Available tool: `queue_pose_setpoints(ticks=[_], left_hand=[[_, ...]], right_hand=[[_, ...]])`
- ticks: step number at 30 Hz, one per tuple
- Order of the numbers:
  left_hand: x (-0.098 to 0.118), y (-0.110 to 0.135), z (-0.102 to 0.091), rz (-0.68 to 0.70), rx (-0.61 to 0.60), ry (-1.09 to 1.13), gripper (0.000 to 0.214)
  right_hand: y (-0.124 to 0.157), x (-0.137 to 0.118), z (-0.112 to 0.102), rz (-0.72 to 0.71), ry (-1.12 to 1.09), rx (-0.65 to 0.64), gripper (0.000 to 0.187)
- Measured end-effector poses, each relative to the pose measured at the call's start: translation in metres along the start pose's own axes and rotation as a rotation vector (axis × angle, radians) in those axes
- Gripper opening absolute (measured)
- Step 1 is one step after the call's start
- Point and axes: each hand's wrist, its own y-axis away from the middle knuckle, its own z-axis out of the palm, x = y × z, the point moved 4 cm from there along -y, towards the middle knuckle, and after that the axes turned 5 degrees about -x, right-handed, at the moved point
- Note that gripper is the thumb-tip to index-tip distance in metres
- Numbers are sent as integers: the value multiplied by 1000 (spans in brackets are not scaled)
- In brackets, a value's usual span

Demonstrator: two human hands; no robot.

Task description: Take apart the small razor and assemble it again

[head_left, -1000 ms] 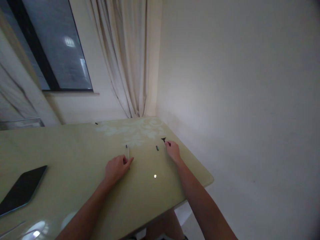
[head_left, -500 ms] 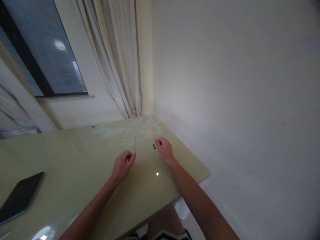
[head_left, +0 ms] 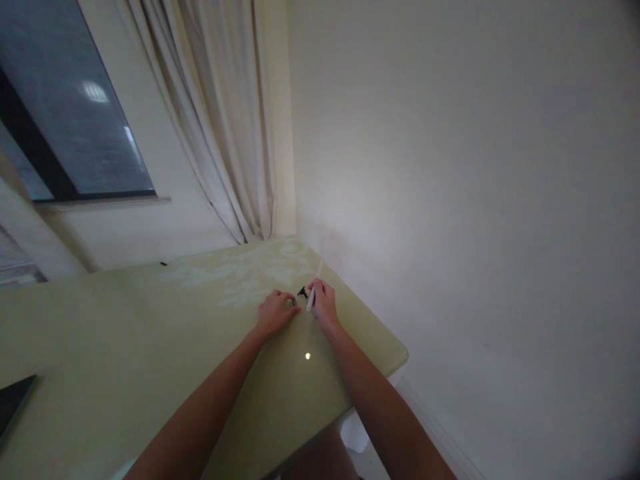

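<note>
My right hand [head_left: 326, 305] is closed round a slim white pen-like stick [head_left: 311, 298], which slants up past the fingers, its far end pale and blurred. To its left, my left hand [head_left: 275, 312] rests low over the table with thumb and fingers pinched on a small dark green rectangular piece [head_left: 295, 303]. Between the hands shows a small black T-shaped piece [head_left: 302, 292], close to the right fingertips. Whether it touches them or lies on the table, I cannot tell.
Both hands are over a pale green glossy table [head_left: 200, 347], near its right corner. A dark flat device [head_left: 15, 403] lies at the left edge, and a small black object [head_left: 163, 264] near the back edge. Wall [head_left: 450, 200] and curtain [head_left: 235, 133] stand behind.
The white stick has passed from my left hand to my right. My left hand moved right onto the green piece, which lay on the table. The black piece has come into sight; the view turned slightly right.
</note>
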Motion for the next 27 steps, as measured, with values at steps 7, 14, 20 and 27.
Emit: queue_pose_setpoints(ticks=[7,14,20,27], left_hand=[[-27,43,-19,180,82,259,32],[-82,115,-63,101,234,367,39],[-75,118,-78,178,463,346,38],[-86,120,-74,200,523,273,35]], right_hand=[[5,1,12,-29,-85,-79,39],[32,-14,54,-138,179,-473,23],[44,-35,110,-21,200,-601,18],[54,-12,133,253,-82,-616,20]])
